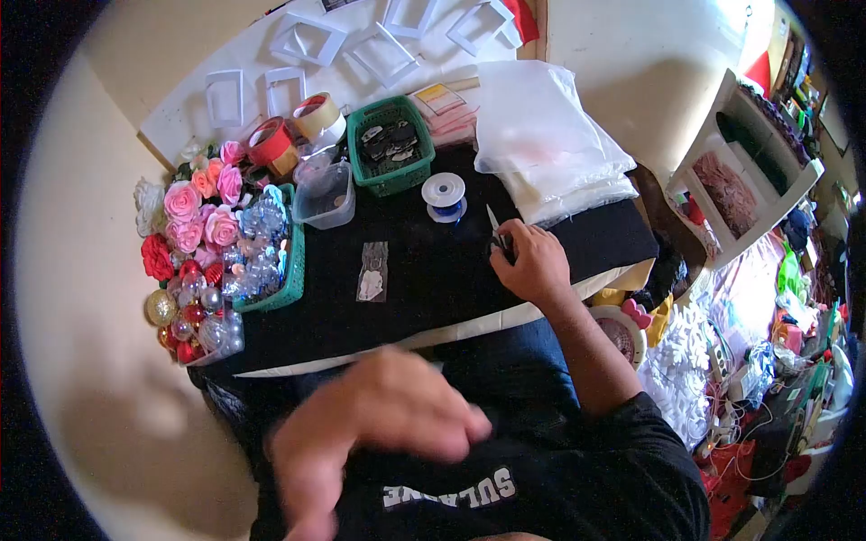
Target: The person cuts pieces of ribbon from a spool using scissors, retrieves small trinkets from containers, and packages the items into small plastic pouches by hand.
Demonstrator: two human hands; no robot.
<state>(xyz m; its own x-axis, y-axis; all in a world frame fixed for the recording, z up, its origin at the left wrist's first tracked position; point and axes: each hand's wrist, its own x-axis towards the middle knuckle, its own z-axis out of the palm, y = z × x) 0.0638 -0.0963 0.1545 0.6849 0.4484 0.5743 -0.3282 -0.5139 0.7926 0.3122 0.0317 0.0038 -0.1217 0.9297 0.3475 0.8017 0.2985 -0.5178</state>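
My right hand [534, 260] rests at the right part of the black-covered table [433, 279], its fingers curled round the dark handles of a pair of scissors [492, 222]. The blades point away from me. My left hand [388, 406] is raised in front of my chest, off the table and smeared by motion; whether it holds anything is not clear. A small clear plastic packet [372, 272] with something white inside lies on the cloth. Beyond it stands a white spool [444, 197] with blue winding.
Artificial flowers [203, 212], shiny baubles [194, 316] and a green basket [293, 279] crowd the left. A clear tub [325, 206], tape rolls [272, 147] and another green basket [392, 185] stand behind. Plastic bags [550, 135] lie back right, white frames [383, 56] farther off.
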